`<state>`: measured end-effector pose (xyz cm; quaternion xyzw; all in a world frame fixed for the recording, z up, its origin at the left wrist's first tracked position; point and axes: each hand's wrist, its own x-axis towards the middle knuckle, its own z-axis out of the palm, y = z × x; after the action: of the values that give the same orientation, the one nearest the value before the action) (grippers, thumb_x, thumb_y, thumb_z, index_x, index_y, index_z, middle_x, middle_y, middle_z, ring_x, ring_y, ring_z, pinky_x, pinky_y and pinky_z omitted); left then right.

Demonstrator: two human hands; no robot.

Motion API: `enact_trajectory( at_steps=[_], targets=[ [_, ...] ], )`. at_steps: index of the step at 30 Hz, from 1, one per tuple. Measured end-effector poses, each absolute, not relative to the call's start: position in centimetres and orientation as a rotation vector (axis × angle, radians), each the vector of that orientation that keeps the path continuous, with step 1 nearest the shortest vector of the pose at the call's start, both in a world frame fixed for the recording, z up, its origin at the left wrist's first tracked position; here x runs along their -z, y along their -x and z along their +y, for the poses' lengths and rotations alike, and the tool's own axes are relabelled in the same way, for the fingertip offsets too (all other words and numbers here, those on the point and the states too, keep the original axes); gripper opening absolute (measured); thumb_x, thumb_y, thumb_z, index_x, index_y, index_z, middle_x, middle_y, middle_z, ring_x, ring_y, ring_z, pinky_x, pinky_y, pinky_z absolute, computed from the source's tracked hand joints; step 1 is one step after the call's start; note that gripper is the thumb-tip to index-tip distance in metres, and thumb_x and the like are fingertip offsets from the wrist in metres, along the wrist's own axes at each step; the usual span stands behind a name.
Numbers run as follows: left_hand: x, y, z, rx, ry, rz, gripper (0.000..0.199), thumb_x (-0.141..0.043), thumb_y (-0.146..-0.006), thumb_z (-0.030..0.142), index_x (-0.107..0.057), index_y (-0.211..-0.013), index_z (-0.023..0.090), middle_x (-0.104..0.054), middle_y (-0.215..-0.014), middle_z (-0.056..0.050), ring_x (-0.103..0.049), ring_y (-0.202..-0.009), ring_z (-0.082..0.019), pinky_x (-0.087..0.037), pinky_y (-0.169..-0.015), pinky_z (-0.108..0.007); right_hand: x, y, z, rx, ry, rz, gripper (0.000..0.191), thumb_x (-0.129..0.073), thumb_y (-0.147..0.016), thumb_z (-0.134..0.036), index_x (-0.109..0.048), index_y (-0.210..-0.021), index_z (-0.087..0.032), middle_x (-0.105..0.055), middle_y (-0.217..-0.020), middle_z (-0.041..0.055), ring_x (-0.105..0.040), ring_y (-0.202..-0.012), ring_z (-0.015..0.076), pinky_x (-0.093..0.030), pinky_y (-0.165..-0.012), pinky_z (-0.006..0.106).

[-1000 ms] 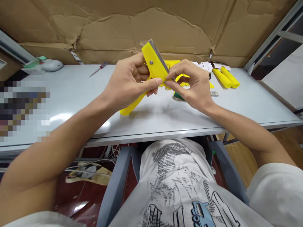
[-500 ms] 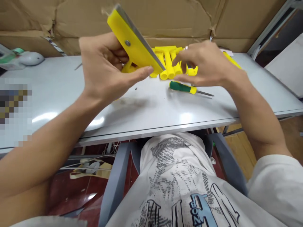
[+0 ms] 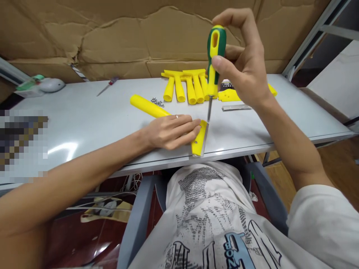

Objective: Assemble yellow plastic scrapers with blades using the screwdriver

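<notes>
While the left hand [image 3: 175,132] pins the yellow scraper [image 3: 198,147], the right hand [image 3: 248,63] grips a screwdriver [image 3: 212,89] at the scraper's one o'clock.

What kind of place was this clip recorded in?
Probably a small assembly workshop: a screwdriver in the right hand, a heap of small screws on the white table, and several matching yellow handles lying together.
</notes>
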<state>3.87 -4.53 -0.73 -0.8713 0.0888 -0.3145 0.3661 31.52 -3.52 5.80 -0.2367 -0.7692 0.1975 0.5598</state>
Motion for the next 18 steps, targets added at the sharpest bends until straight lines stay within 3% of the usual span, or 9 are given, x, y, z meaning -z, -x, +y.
enact_trajectory(
  at_steps=[4,11,14,18],
  targets=[
    [1.5,-3.6,-4.2,0.815,2.190,0.226,0.014,-0.063,-0.116,0.007,-0.075,-0.117,0.016,-0.091,-0.118,-0.015,-0.087,-0.092,-0.021,-0.071,-0.069,-0.030,-4.9,-29.7,-4.1,-0.451,0.519,-1.701,0.044,-0.077,-0.090,-0.045,-0.056,-0.129,-0.038,-0.066,-0.145,-0.0021,-0.061,-0.072,0.0132,-0.060,-0.064,0.034],
    [2.2,-2.6,-3.4,0.741,2.177,0.132,0.016,-0.064,-0.116,0.012,-0.073,-0.123,0.022,-0.090,-0.118,-0.008,-0.087,-0.093,-0.020,-0.071,-0.067,-0.029,-4.6,-29.7,-4.2,-0.447,0.512,-1.708,0.047,-0.073,-0.087,-0.048,-0.053,-0.128,-0.036,-0.066,-0.143,0.0007,-0.064,-0.073,0.0141,-0.061,-0.067,0.035],
    [1.9,-2.8,-3.4,0.781,2.181,0.167,0.017,-0.063,-0.115,0.010,-0.072,-0.124,0.021,-0.090,-0.116,-0.008,-0.086,-0.092,-0.020,-0.071,-0.066,-0.030,-4.6,-29.8,-4.3,-0.509,0.485,-1.712,0.044,-0.073,-0.090,-0.043,-0.050,-0.126,-0.035,-0.062,-0.144,0.0007,-0.061,-0.075,0.0121,-0.063,-0.068,0.032],
    [2.4,-2.7,-3.1,0.819,2.196,0.142,0.015,-0.064,-0.115,0.011,-0.070,-0.125,0.021,-0.090,-0.112,-0.009,-0.086,-0.088,-0.020,-0.070,-0.063,-0.030,-2.9,-28.7,-1.2,-0.427,0.256,-1.708,0.047,-0.067,-0.097,-0.044,-0.048,-0.137,-0.031,-0.062,-0.140,0.0015,-0.054,-0.071,0.0071,-0.057,-0.058,0.023]
  ],
)
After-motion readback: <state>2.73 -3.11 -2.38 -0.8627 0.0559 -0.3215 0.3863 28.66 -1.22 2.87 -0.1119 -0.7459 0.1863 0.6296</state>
